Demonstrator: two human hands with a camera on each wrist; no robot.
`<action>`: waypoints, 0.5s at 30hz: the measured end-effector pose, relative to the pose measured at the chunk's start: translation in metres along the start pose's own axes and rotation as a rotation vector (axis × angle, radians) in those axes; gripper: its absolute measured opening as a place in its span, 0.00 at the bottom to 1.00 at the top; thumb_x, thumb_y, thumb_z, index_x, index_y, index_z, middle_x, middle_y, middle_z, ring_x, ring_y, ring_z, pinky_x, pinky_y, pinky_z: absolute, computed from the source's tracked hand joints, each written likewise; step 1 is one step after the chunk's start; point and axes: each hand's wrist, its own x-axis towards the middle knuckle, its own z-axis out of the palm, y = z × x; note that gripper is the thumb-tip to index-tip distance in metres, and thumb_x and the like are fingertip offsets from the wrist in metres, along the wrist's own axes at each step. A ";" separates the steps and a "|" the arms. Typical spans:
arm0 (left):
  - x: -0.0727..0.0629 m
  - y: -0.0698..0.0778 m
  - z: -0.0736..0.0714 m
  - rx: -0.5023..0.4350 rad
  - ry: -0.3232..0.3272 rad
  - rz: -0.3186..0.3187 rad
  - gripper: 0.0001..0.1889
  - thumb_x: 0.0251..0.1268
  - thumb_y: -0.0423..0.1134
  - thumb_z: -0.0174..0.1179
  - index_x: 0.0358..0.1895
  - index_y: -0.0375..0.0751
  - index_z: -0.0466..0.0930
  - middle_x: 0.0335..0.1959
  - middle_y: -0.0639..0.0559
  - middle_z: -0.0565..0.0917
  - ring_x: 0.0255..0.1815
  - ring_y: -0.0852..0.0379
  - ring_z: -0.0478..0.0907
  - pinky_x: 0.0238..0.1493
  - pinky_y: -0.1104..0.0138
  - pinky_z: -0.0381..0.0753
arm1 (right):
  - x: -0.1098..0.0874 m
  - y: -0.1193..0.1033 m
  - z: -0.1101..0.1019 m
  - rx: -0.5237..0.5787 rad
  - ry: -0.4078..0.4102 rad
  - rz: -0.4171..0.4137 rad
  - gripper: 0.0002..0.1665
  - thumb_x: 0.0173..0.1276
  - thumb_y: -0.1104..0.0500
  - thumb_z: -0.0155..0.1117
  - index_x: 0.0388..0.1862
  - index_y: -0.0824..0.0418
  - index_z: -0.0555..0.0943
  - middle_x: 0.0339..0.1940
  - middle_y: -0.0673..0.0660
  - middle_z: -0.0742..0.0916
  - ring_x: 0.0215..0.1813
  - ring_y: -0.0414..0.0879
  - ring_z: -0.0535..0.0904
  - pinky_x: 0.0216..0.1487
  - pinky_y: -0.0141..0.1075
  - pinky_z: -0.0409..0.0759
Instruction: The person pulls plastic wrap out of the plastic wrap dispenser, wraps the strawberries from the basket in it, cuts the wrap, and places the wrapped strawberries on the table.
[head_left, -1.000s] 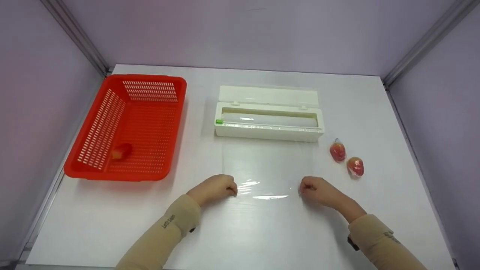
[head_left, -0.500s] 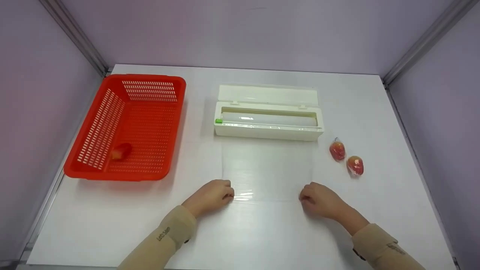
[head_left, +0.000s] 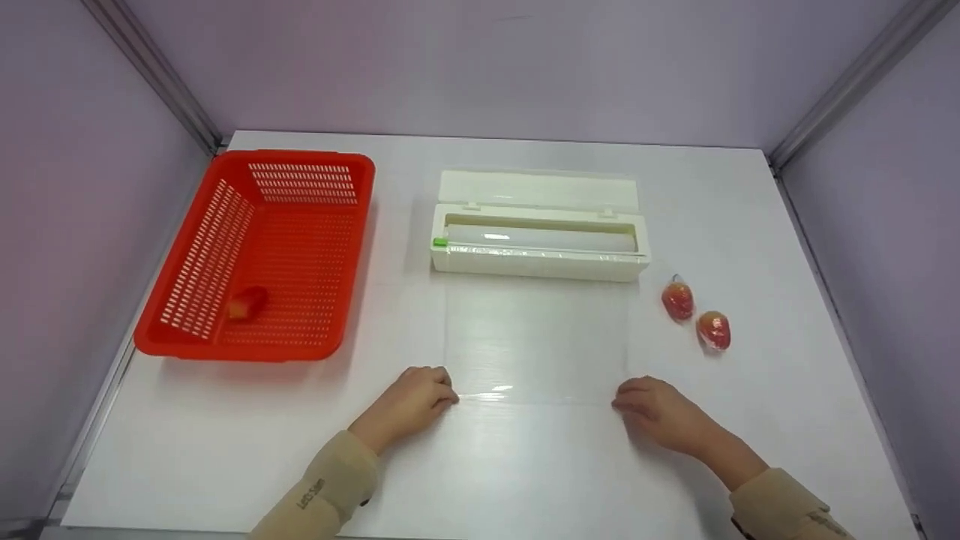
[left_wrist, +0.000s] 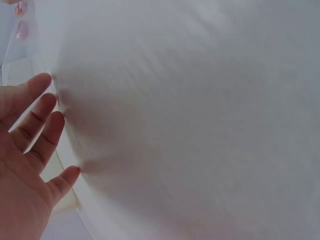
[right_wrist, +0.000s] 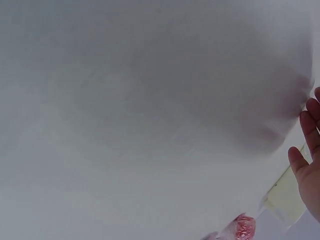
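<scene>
A sheet of clear cling film (head_left: pixel 536 337) lies flat on the white table, drawn out from a white dispenser box (head_left: pixel 540 266). The film roll (head_left: pixel 540 238) shows inside, under the raised lid. My left hand (head_left: pixel 412 401) is at the sheet's near left corner; in the left wrist view its fingers (left_wrist: pixel 46 132) are spread, tips touching the surface. At the near right corner is my right hand (head_left: pixel 660 412). The right wrist view shows that hand's fingers (right_wrist: pixel 311 125) fairly straight, with tips on the surface. No pinch on the film is visible in either wrist view.
A red plastic basket (head_left: pixel 247 349) stands at the left with a red-and-orange piece (head_left: pixel 247 302) inside. Right of the sheet lie two red-and-yellow fruits (head_left: pixel 677 300) in clear film. A green slider (head_left: pixel 440 242) sits at the box's left end. Walls enclose the table.
Both hands have moved toward the table's near edge and slightly apart. The film, earlier held with curled fingers, is now flat on the table, and the fingers have straightened.
</scene>
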 end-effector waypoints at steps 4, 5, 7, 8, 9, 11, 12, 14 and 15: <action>0.011 0.008 -0.004 0.097 0.012 -0.008 0.08 0.62 0.36 0.56 0.34 0.45 0.86 0.32 0.54 0.80 0.35 0.55 0.74 0.44 0.62 0.73 | -0.004 0.001 -0.001 0.006 0.032 0.005 0.11 0.63 0.65 0.58 0.42 0.59 0.84 0.45 0.54 0.83 0.52 0.51 0.77 0.55 0.48 0.75; 0.017 0.012 -0.004 0.128 0.024 0.001 0.08 0.62 0.37 0.56 0.33 0.45 0.86 0.31 0.54 0.80 0.34 0.55 0.74 0.42 0.62 0.74 | -0.005 0.001 -0.001 0.002 0.040 0.004 0.11 0.62 0.65 0.58 0.41 0.59 0.84 0.45 0.53 0.83 0.52 0.51 0.77 0.55 0.48 0.75; 0.030 0.020 -0.003 0.163 0.048 0.026 0.08 0.63 0.38 0.55 0.33 0.45 0.85 0.30 0.54 0.80 0.34 0.55 0.74 0.40 0.63 0.74 | -0.005 0.001 0.000 -0.005 0.056 -0.007 0.10 0.62 0.66 0.58 0.40 0.59 0.84 0.44 0.53 0.83 0.51 0.50 0.77 0.54 0.48 0.75; 0.037 0.025 -0.001 0.159 0.054 0.036 0.08 0.64 0.38 0.54 0.34 0.45 0.84 0.31 0.54 0.80 0.35 0.55 0.74 0.40 0.63 0.75 | -0.005 0.001 0.001 -0.007 0.059 -0.011 0.10 0.62 0.66 0.58 0.40 0.59 0.84 0.44 0.53 0.83 0.51 0.50 0.77 0.54 0.48 0.75; 0.043 0.030 0.002 0.150 0.056 0.046 0.08 0.65 0.38 0.54 0.36 0.45 0.84 0.33 0.54 0.80 0.36 0.55 0.75 0.41 0.64 0.75 | -0.006 0.001 0.002 -0.004 0.062 -0.014 0.10 0.62 0.67 0.58 0.39 0.59 0.84 0.44 0.53 0.83 0.50 0.50 0.77 0.53 0.48 0.75; 0.055 0.038 0.008 0.122 0.055 0.058 0.09 0.66 0.38 0.52 0.40 0.45 0.83 0.36 0.54 0.81 0.38 0.56 0.76 0.41 0.66 0.77 | -0.006 0.000 0.004 0.007 0.057 -0.016 0.10 0.62 0.67 0.58 0.39 0.60 0.84 0.44 0.53 0.83 0.49 0.50 0.77 0.53 0.47 0.75; 0.060 0.041 0.011 0.111 0.055 0.051 0.09 0.67 0.38 0.52 0.42 0.45 0.82 0.37 0.54 0.80 0.39 0.56 0.76 0.41 0.67 0.77 | -0.006 0.000 0.004 0.013 0.058 -0.019 0.10 0.62 0.67 0.58 0.39 0.60 0.84 0.44 0.53 0.83 0.49 0.50 0.77 0.53 0.47 0.76; 0.070 0.046 0.017 0.115 0.059 0.025 0.08 0.66 0.38 0.52 0.42 0.45 0.81 0.36 0.54 0.79 0.37 0.57 0.77 0.37 0.67 0.78 | -0.007 -0.001 0.004 0.030 0.054 -0.011 0.10 0.63 0.67 0.57 0.39 0.59 0.83 0.44 0.52 0.83 0.49 0.49 0.77 0.52 0.47 0.76; 0.074 0.048 0.020 0.131 0.065 0.008 0.07 0.66 0.39 0.52 0.41 0.46 0.80 0.35 0.54 0.79 0.36 0.57 0.76 0.34 0.67 0.77 | -0.007 -0.001 0.004 0.039 0.055 -0.008 0.10 0.63 0.67 0.57 0.39 0.58 0.83 0.44 0.52 0.83 0.49 0.49 0.77 0.52 0.47 0.76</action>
